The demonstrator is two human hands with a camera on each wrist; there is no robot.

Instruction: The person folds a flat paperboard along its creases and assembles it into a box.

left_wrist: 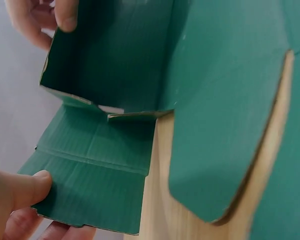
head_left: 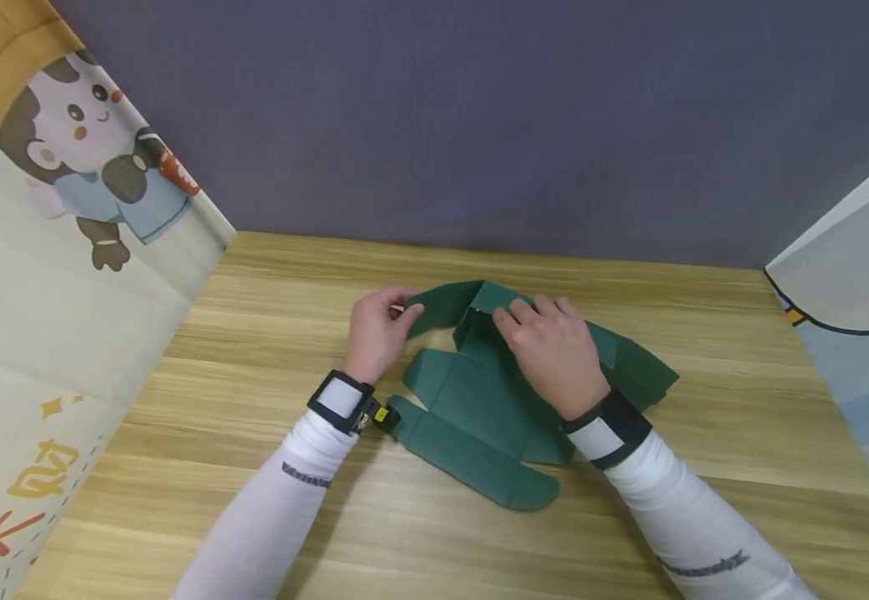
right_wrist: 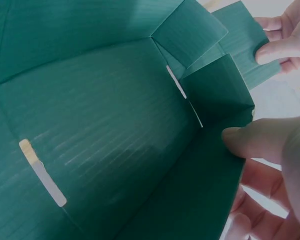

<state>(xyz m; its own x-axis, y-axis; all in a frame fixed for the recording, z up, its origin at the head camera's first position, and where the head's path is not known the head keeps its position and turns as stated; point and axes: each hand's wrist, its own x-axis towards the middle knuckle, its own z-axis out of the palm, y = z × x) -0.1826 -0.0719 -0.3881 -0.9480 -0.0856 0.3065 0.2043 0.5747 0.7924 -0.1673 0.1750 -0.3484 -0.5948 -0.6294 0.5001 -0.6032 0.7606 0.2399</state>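
A partly folded green cardboard box (head_left: 479,396) lies on the wooden table, its far wall raised and its lid panel spread flat toward the person. My left hand (head_left: 378,333) pinches the creased side flap (left_wrist: 97,195) at the box's far left, thumb on the inner face and fingers behind it. At the raised far wall (right_wrist: 190,195), my right hand (head_left: 554,354) grips the top edge, its thumb inside and its fingers outside. Two narrow slots show in the box's floor (right_wrist: 100,135) in the right wrist view. Another side flap (head_left: 640,371) sticks out at the right.
The wooden tabletop (head_left: 202,392) extends around the box. Behind it rises a dark grey-blue partition (head_left: 494,125). A cartoon-printed sheet (head_left: 104,333) borders the left side, and another printed sheet (head_left: 854,292) the right. Each wrist wears a black strap.
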